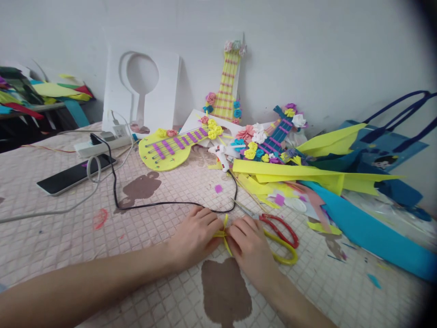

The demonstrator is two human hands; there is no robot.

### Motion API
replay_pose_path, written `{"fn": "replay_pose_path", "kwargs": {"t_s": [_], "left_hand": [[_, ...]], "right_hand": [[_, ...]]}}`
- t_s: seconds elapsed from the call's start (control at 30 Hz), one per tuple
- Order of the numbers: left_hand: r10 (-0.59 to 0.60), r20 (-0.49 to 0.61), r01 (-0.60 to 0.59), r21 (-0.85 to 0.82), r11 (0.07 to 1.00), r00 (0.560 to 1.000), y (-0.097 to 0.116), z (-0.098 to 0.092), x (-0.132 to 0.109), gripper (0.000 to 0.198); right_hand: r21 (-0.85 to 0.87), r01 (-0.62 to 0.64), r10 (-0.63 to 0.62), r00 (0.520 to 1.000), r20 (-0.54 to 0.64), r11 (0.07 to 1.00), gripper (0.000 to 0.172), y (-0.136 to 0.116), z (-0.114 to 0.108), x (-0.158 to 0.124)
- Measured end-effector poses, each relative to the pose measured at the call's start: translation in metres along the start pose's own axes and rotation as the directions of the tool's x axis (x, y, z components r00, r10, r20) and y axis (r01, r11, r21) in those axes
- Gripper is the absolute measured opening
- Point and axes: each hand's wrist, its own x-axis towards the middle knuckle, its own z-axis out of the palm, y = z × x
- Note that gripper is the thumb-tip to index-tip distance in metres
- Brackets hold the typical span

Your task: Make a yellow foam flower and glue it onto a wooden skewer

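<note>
Left hand (200, 237): thumb and fingers closed on a yellow strip (224, 234), back of the hand uppermost.

Right hand (251, 246): fingers likewise pinching the strip, from the other side.

Yellow strip: between the two hands, at the near middle of the bench (61, 237); ends stick out above and below the fingers, the rest covered.

Scissors (265, 218): red-handled, just beyond the right hand and partly hidden by it. A yellow loop (286, 261) lies beside the red handle; whether of the same pair, cannot tell.

Glue gun (221, 159): white, beyond the hands. Black cord (164, 202) curves from it, close past the left fingertips, towards a white power strip (87, 148).

Tablet (71, 176): black-faced, flat, left of the cord; a pale cable (54, 213) passes near.

Guitars, three, paper-flowered: one yellow with purple bars (174, 155), lying low; one yellow with pink bars (228, 89), upright against the wall (290, 45); one blue with purple bars (276, 134), tilted.

Board (167, 91): white, round opening with narrow slot below, leaning on the wall.

Yellow sheets (307, 172) and a blue sheet (368, 223): heaped at right.

Bag (406, 150): blue, dark handles, behind the sheets.

Cloth (180, 187): pale, grid-patterned, brown patches, over the bench; a purple scrap (218, 188) upon it.

Coloured sheets (51, 89): piled on a separate surface, far left.
</note>
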Motion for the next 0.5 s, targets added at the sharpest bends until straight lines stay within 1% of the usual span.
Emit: {"fn": "replay_pose_path", "kwargs": {"t_s": [0.13,0.27,0.5], "left_hand": [[0.007,0.014,-0.007,0.01,1.0,1.0,-0.0007,-0.0019,0.0004,0.012],[0.016,0.021,-0.017,0.024,1.0,1.0,-0.0033,-0.0031,0.0007,0.011],[0.059,0.018,-0.06,0.048,0.997,0.998,-0.0037,0.0023,-0.0002,0.018]], "right_hand": [[0.013,0.007,-0.007,1.0,-0.008,1.0,0.016,-0.0003,-0.0001,0.0011],[0.029,-0.017,0.016,1.0,0.025,0.999,0.017,0.001,0.0,0.0008],[0.056,-0.036,0.034,0.999,0.037,0.998,0.013,0.0018,0.0045,-0.0014]]}}
